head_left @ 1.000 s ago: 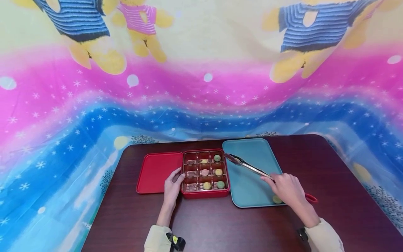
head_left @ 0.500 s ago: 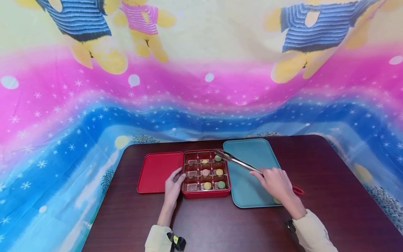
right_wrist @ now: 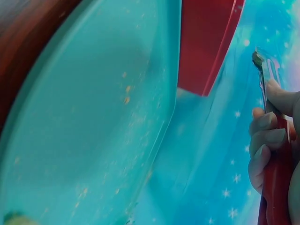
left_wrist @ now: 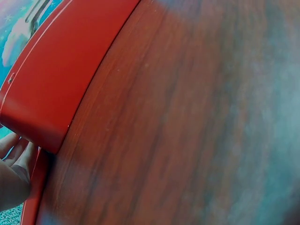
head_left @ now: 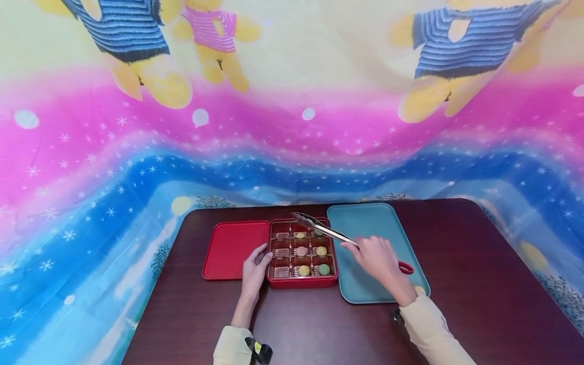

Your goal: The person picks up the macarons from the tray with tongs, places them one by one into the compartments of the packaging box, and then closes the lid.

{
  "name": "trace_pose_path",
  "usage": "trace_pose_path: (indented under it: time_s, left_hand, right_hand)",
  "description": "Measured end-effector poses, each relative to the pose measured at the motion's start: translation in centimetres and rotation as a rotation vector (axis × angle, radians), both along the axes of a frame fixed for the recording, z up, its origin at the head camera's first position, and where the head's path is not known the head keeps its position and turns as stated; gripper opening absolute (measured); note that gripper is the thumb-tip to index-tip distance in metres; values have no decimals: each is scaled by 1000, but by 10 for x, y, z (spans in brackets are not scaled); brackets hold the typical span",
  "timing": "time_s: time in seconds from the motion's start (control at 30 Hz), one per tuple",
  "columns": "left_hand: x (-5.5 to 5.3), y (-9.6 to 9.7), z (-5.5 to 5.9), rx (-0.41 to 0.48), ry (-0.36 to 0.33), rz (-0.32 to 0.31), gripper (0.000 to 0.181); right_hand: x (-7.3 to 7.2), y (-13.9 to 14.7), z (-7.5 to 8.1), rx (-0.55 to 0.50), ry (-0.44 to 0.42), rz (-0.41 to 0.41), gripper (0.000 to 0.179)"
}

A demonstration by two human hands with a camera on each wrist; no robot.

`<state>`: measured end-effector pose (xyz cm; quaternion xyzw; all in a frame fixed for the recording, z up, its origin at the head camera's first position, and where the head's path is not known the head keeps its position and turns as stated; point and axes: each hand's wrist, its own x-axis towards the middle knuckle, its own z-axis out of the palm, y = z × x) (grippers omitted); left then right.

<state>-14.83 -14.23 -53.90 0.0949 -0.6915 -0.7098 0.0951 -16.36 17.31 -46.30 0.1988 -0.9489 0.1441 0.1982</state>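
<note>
My right hand [head_left: 376,258] grips metal tongs [head_left: 335,234] with red handles, their tips over the back row of a red box [head_left: 301,284]. In the right wrist view a small dark greenish lump [right_wrist: 257,60] shows at the tips. The box has a clear divided liner. Cookies sit in its middle and right columns, among them a pink one [head_left: 301,251], a yellow one [head_left: 321,251] and a green one [head_left: 324,269]; ridged plastic shows in the left column. My left hand [head_left: 253,271] rests against the box's left side, thumb at the rim.
A red lid [head_left: 232,251] lies left of the box. On its right is a teal tray [head_left: 365,289] with crumbs and one cookie [head_left: 419,290] near the front right corner, partly behind my right sleeve. A printed cloth [head_left: 292,152] hangs behind the dark wooden table [head_left: 319,329].
My right hand has moved left with the tongs, bringing their tips from the box's right edge across the back row. My left hand stays at the box's left side.
</note>
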Motion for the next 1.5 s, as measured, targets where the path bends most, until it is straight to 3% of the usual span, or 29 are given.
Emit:
trace_pose_path:
  time_s: [0.43, 0.7, 0.77, 1.5]
  left_hand:
    - [2, 2, 3, 22, -4, -10, 42]
    - [17, 5, 36, -2, -12, -23, 40]
    - [18, 6, 40, -6, -22, -23, 40]
    - [18, 5, 39, -14, -26, -15, 40]
  right_hand:
    - [-10, -46, -2, 59, -49, 19, 54]
    - [-13, -62, -7, 86, -56, 28, 55]
    - [-13, -63, -8, 88, -58, 30, 55]
    - [-17, -70, -23, 68, -95, 12, 51]
